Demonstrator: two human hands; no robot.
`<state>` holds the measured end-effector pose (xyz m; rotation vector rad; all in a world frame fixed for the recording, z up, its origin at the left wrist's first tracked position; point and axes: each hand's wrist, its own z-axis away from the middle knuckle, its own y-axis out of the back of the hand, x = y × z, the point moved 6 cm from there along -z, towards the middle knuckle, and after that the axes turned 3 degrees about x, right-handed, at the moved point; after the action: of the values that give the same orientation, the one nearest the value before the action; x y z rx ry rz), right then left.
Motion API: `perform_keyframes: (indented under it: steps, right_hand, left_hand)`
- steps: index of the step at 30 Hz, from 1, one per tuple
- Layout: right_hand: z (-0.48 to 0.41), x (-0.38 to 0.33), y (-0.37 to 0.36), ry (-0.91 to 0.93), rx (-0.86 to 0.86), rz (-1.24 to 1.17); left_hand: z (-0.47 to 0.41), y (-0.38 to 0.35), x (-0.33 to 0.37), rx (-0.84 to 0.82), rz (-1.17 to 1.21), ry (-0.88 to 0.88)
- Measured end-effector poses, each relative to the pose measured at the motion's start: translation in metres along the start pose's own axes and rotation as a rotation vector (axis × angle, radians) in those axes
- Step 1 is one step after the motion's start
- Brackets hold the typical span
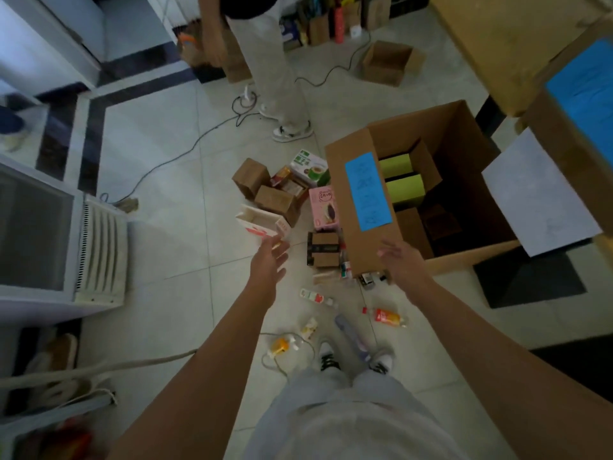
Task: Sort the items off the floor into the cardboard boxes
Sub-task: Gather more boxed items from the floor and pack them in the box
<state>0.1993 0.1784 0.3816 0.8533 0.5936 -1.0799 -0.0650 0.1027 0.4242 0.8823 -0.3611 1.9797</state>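
— Reaching over the tiled floor (166, 260): what do your hands hold?

— Nothing. My left hand (270, 257) hangs with fingers straight and spread, just by a white-and-red carton (262, 224). My right hand (398, 257), fingers loosely fanned, is before the near wall of the open cardboard box (361, 254), below its blue label (368, 190).

— And the goods?

— On the floor: a pink box (323, 207) and brown cartons (277, 200) beside the cardboard box, an orange tube (388, 316) nearer me. Two green packs (403, 184) stand inside.
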Motion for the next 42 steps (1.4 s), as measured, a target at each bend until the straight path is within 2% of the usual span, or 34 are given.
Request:
perform_keyframes:
  steps: [3, 8, 19, 25, 29, 32, 36, 42]
  right_hand:
    - [0.001, 0.015, 0.000, 0.005, 0.026, 0.055]
    - [0.009, 0.040, -0.019, -0.044, -0.032, 0.082]
    - [0.000, 0.024, -0.062, -0.076, -0.031, 0.079]
    - [-0.029, 0.002, -0.105, -0.127, 0.023, 0.132]
    - [-0.052, -0.005, -0.137, -0.228, 0.077, 0.096]
    - [-0.073, -0.006, -0.166, -0.329, 0.122, 0.117]
    - [-0.110, 0.004, -0.205, -0.396, 0.073, 0.104]
    - [-0.167, 0.039, -0.222, -0.436, 0.008, 0.211]
  left_hand:
    - [0.009, 0.006, -0.012, 0.012, -0.030, -0.020]
    - [0.021, 0.020, -0.031, 0.030, -0.041, 0.002]
    - [-0.012, 0.039, -0.017, 0.022, -0.065, 0.014]
    - [-0.071, 0.044, 0.000, -0.041, -0.042, 0.082]
    - [-0.125, 0.056, 0.005, -0.080, -0.072, 0.139]
    - [-0.168, 0.073, 0.011, -0.037, -0.059, 0.078]
    - [-0.222, 0.085, 0.013, 0.009, -0.053, 0.045]
    - [-0.281, 0.070, -0.018, 0.009, -0.073, 0.121]
